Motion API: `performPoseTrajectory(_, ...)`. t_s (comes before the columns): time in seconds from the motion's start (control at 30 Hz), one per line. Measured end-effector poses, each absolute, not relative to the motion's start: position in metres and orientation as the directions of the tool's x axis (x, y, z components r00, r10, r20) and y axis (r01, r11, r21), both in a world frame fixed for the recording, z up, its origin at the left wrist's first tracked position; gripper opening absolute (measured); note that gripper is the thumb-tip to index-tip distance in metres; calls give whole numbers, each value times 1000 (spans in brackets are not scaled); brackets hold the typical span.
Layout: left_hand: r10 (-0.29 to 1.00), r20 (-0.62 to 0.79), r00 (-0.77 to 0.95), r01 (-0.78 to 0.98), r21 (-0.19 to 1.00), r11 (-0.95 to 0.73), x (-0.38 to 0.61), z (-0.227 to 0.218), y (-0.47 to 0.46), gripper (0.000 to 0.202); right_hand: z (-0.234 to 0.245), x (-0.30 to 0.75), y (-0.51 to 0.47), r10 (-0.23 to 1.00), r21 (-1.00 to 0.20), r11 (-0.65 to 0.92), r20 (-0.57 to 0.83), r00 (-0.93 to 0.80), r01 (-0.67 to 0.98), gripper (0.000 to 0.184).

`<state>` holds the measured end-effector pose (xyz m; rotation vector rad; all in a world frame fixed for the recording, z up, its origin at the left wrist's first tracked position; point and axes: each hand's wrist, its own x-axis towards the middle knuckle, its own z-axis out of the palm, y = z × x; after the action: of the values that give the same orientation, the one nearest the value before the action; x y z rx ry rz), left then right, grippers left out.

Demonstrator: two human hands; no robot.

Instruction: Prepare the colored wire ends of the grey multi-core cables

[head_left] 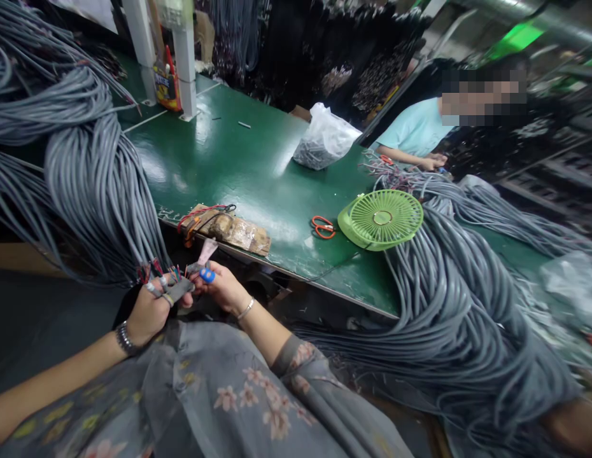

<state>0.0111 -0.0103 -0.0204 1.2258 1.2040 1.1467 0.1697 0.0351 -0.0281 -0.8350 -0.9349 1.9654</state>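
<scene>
My left hand (pixel 150 312) is closed around the stripped end of a grey cable (pixel 157 248), where thin coloured wires (pixel 155 267) fan out. Whitish and grey wrappings cover some of its fingers. Close against it, my right hand (pixel 226 289) has its fingers pinched together, with a blue band (pixel 207 275) on one finger. A pale pinkish piece (pixel 207 250) sticks up behind the right fingers; I cannot tell what it is. What the right fingertips pinch is too small to make out. Both hands are in front of the table edge.
Thick bundles of grey cable (pixel 93 165) lie at left, others (pixel 449 286) at right. On the green table (pixel 219 159) are a taped cardboard piece (pixel 243 235), orange-handled scissors (pixel 323 227), a green fan (pixel 382 217) and a plastic bag (pixel 322 137). A co-worker (pixel 410 130) works across it.
</scene>
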Motion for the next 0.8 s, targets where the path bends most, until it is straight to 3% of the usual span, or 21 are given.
performPoseTrajectory(0.17,986,-39,163,152,988,14,11,-11,-7,35,-24,167,25,912,-902,-306,-186,-367,-304,44)
performPoseTrajectory(0.4,967,-81,243,219,975,27,7,-7,-6,34,-14,166,26,902,-926,-317,-227,-366,-207,46)
performPoseTrajectory(0.6,973,-170,153,72,984,161,10,-6,-8,34,-9,165,26,923,-934,-292,-219,-317,-204,43)
performPoseTrajectory(0.8,983,-147,108,-95,983,158,15,-6,-7,33,-20,172,29,913,-919,-307,-212,-348,-247,43)
